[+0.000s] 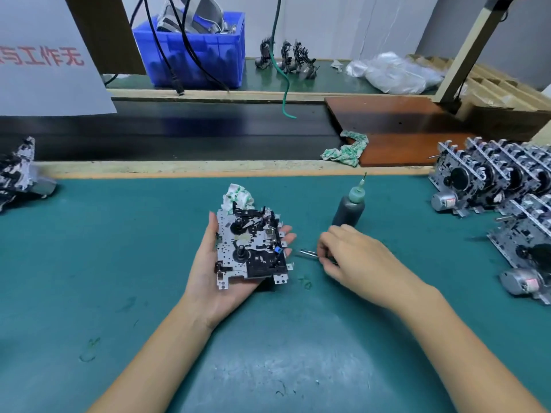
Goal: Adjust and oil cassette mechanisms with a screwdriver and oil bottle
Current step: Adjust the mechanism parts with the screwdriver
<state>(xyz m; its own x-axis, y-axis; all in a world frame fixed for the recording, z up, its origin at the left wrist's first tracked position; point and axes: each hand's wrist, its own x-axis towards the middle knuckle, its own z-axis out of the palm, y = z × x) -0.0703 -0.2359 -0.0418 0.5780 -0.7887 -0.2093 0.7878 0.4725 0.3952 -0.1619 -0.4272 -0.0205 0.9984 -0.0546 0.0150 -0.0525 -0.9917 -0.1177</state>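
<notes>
The left hand (222,275) lies palm up near the middle of the green tabletop (119,263), fingers almost straight, carrying a cassette mechanism (252,247) flat across the palm and fingers; the thumb stands along the mechanism's left edge and the fingertips show past its right edge. The mechanism is a perforated metal plate with black parts and one small blue piece near its right side. Just behind it, toward the far edge, a crumpled white and green rag (238,195) sits on the tabletop. The right hand (354,257) is just beside the mechanism on its right, knuckles up, with its fingers curled round a thin metal screwdriver (308,252) whose tip points left toward the mechanism and stops short of it. Behind that hand stands the oil bottle (349,207), upright, dark in the body with a green cap and a thin nozzle. Along the right edge, rows of more mechanisms (495,186) stand packed on edge, well apart from the hands. At the left edge lies another pile of mechanisms (18,171). Beyond the far edge runs a dark belt (179,129), with a second rag (347,149) draped over a brown board (396,114), and farther back a blue bin (196,52).
</notes>
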